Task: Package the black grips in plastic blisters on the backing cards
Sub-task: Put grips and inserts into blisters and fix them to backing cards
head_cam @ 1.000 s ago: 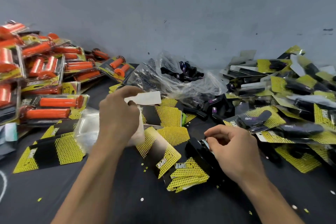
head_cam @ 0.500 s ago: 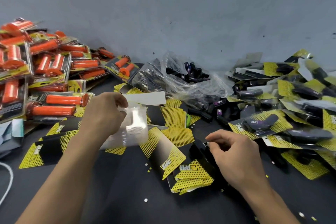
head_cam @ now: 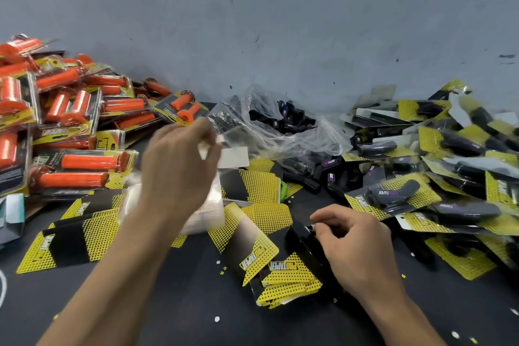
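Raised, left hand [head_cam: 179, 168] grips a clear blister [head_cam: 209, 215] — right hand [head_cam: 356, 247] pinches a black piece [head_cam: 302, 234].

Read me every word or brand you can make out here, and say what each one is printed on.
"PROTAPER": folded yellow backing card, upside down, front centre.
"PROTAPER": tilted yellow card left of it.
"PROTAPER": purple label among the loose black grips.
"TAPER": packaged black grip on the right.
"PRO": card edge in the orange pile.
Fine print on the orange packs: too blurred to read.
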A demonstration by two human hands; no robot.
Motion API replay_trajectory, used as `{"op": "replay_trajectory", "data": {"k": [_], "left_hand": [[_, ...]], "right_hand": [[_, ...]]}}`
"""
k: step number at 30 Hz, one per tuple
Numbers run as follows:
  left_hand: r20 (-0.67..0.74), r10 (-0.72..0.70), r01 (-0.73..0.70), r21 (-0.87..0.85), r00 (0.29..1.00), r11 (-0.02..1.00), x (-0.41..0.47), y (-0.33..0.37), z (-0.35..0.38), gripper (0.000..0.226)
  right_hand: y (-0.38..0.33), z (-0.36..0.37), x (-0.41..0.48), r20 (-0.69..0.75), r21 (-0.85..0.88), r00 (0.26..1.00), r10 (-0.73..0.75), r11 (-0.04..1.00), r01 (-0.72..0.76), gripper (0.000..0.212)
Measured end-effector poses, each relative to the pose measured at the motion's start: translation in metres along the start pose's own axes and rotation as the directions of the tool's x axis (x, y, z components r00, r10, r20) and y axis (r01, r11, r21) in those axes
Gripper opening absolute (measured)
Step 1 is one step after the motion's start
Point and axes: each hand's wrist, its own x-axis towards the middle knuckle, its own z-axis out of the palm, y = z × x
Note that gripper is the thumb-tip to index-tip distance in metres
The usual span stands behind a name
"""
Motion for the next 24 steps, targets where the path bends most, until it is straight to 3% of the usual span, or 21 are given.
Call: {"op": "replay_trajectory", "data": {"k": [3,5,7,8,10,12,13,16,19,21,24], "left_hand": [[0.123,-0.089,0.124,-0.320,0.988,0.939,-0.020,0.043,0.022,0.015],[0.205,-0.049,0.128,-0.388,0.977,0.913,-0.032,0.068,0.041,0.020],[0.304,-0.024,0.175,-0.479,0.952,0.860,-0.042,0.088,0.060,0.023],[0.399,-0.040,0.276,-0.554,0.916,0.785,-0.045,0.095,0.068,0.022],[0.645,-0.043,0.590,-0.667,0.763,0.455,-0.050,0.104,0.075,0.019],[0.805,0.040,0.797,-0.591,0.591,0.125,-0.053,0.102,0.080,0.006],[0.831,0.080,0.829,-0.555,0.550,0.062,-0.053,0.097,0.082,0.009],[0.844,0.208,0.865,-0.501,0.495,-0.029,-0.051,0.086,0.083,0.030],[0.874,0.237,0.901,-0.433,0.424,-0.014,-0.053,0.084,0.085,0.047],[0.876,0.289,0.917,-0.399,0.386,-0.013,-0.054,0.084,0.086,0.056],[0.864,0.319,0.920,-0.380,0.389,-0.092,-0.052,0.082,0.087,0.067]], "right_hand": [[-0.006,-0.002,0.001,-0.064,0.211,0.997,0.042,0.977,-0.027,0.017],[-0.009,-0.007,0.004,-0.046,0.348,0.995,0.087,0.935,-0.065,0.027],[-0.008,-0.010,0.008,-0.043,0.398,0.992,0.115,0.913,-0.088,0.021],[-0.006,-0.012,0.010,-0.057,0.419,0.989,0.138,0.902,-0.102,0.012],[0.001,-0.014,0.015,-0.136,0.418,0.967,0.216,0.897,-0.141,0.020],[0.011,-0.018,0.020,-0.178,0.399,0.941,0.286,0.896,-0.197,0.024],[0.016,-0.019,0.022,-0.171,0.407,0.935,0.311,0.886,-0.220,0.023],[0.022,-0.019,0.025,-0.121,0.417,0.939,0.322,0.875,-0.246,0.019],[0.018,-0.015,0.025,-0.110,0.424,0.948,0.299,0.877,-0.227,0.014],[0.012,-0.012,0.027,-0.154,0.299,0.958,0.241,0.936,-0.187,0.017],[0.000,-0.006,0.034,-0.178,0.022,0.977,0.114,0.993,-0.112,0.022]]}}
